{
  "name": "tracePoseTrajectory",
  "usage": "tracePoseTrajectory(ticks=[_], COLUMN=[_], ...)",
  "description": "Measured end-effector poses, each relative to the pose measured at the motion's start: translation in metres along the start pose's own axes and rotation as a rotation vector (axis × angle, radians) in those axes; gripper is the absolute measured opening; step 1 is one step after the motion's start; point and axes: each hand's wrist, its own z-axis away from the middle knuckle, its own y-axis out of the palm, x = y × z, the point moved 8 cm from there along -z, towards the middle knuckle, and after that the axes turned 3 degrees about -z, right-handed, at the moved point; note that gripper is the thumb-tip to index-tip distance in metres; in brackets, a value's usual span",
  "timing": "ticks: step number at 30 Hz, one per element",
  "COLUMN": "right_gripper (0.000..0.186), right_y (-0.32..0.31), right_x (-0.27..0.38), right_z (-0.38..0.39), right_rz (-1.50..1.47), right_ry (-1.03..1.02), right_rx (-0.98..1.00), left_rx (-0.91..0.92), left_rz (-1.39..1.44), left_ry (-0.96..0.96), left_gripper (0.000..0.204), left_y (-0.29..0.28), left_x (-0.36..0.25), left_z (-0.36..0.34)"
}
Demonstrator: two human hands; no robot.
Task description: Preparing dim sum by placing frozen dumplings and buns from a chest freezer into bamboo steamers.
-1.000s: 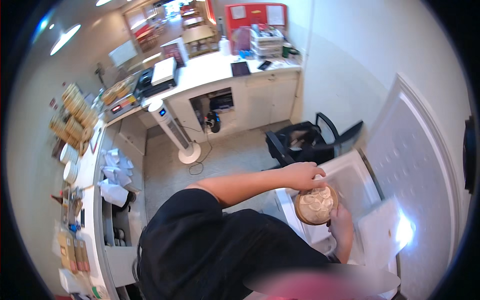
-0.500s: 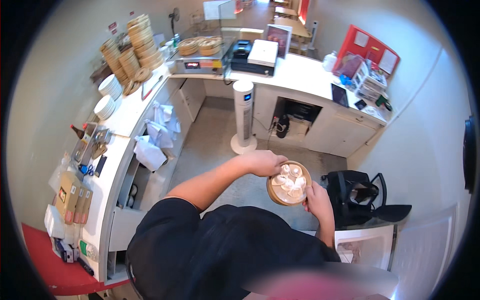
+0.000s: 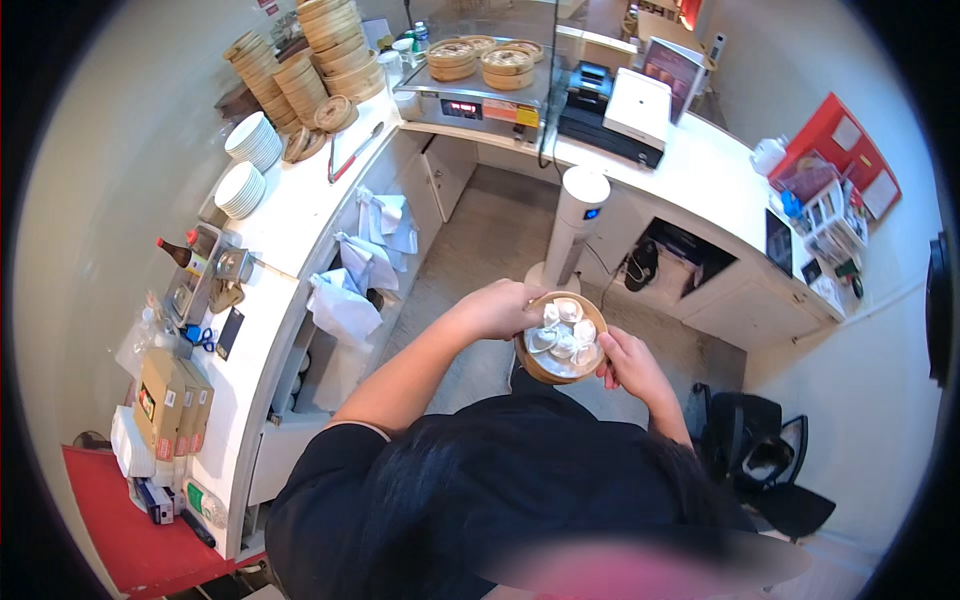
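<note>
Between my two hands, in front of my body, is a round bamboo steamer basket. Several pale dumplings lie in it, and no lid covers them. At the basket's left rim, the fingers of my left hand close on the edge. My right hand grips the opposite side, low on the rim, with the thumb toward the top. The basket is held above the floor and seems slightly tilted.
Ahead, more steamers sit on a steam cooker. Stacked baskets, white plates and red-handled tongs occupy the left counter. A white tower fan stands on the floor before me; a black bag is at right.
My body and view have turned left and moved nearer the left counter and cooker. Both hands still hold the steamer basket, now a little left in view.
</note>
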Motion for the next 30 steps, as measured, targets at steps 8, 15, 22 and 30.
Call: tracePoseTrajectory(ticks=[8, 15, 22, 30], right_gripper=[0.041, 0.037, 0.019, 0.031], right_y=[-0.010, 0.005, -0.019, -0.085], right_x=[0.120, 0.266, 0.379, 0.416], right_z=[-0.226, -0.387, -0.553, -0.820], right_rz=[0.058, 0.164, 0.528, 0.859], right_ry=[-0.346, -0.567, -0.915, -0.202], right_rx=[0.062, 0.130, -0.256, -0.379], left_rx=[-0.250, -0.562, -0.696, -0.573], left_rz=[0.219, 0.427, 0.317, 0.241], left_ry=[-0.171, -0.261, -0.295, -0.124], left_gripper=[0.050, 0.050, 0.038, 0.037], left_y=[-0.176, -0.347, -0.520, -0.693], left_x=[0.112, 0.182, 0.280, 0.340], left_z=[-0.067, -0.080, -0.116, -0.281])
